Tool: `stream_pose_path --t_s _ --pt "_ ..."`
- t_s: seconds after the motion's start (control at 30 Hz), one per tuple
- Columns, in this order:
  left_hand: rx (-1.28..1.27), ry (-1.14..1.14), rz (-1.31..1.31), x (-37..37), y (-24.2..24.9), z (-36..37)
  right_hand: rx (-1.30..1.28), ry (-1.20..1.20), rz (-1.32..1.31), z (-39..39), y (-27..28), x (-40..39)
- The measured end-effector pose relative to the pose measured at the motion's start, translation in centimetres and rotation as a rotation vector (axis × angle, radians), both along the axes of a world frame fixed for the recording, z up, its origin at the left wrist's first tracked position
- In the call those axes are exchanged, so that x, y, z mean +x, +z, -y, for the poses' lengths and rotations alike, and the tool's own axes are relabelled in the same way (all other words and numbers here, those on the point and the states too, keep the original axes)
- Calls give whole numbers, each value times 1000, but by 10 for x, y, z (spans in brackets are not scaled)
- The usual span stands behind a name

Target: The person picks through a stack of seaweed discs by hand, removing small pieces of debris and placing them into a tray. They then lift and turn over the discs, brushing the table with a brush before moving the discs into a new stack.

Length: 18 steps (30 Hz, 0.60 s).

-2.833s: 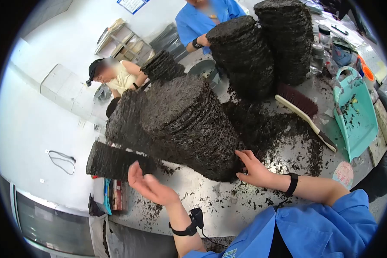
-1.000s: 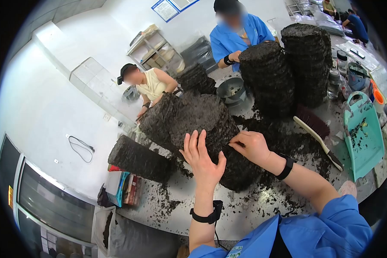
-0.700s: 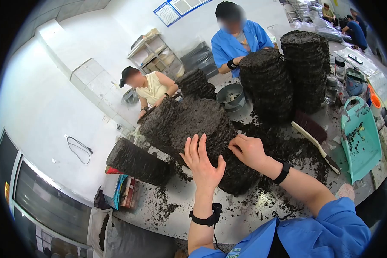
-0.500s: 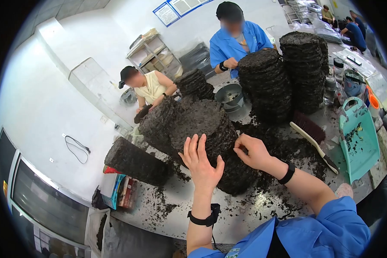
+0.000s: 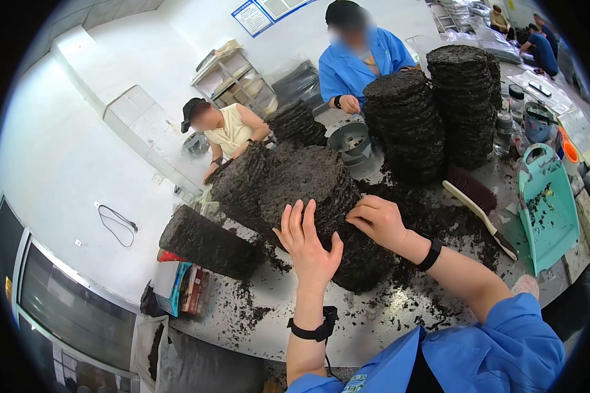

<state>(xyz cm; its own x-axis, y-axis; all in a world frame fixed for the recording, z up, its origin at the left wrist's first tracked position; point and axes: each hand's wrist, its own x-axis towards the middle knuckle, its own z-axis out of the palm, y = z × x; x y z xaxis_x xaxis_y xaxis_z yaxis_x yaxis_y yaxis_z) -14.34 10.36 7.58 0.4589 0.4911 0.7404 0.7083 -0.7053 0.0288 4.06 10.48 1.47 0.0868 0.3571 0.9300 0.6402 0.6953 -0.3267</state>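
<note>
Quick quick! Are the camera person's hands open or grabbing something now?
Left hand: open, against the dark stack.
Right hand: closed in a pinch beside it; any scrap held can't be told.

Bright, fairly even light fills the room, its source out of view. The white wall [image 5: 65,144] looks pale, nearly washed out, while the dark stack [image 5: 305,177] loses detail down its shaded side. Glare speckles the table [image 5: 265,337] toward its near edge, which bows with the wide lens. Black surrounds the round view, fringed faintly blue. Heavy blur masks the faces of the person in blue [image 5: 360,69] and the person in cream [image 5: 233,131].
</note>
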Motion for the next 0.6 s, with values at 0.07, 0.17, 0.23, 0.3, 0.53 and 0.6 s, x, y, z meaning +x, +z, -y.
stream_pose_path --t_s 0.07,0.17,0.23,0.3,0.53,0.6 --pt "4 0 6 0 1 0 -59 30 -18 0 1 0" --pt "-11 -4 15 -5 1 0 -181 87 -48 14 -2 5" --pt "-9 -6 25 -6 1 -1 -125 81 -20 13 -2 8" --pt "-9 1 14 -5 1 -1 -66 70 0 12 -2 8" --pt "13 14 15 -5 7 -1 68 -67 117 -2 5 0" --pt "7 -3 23 -5 8 -1 84 -96 148 -2 9 -2"
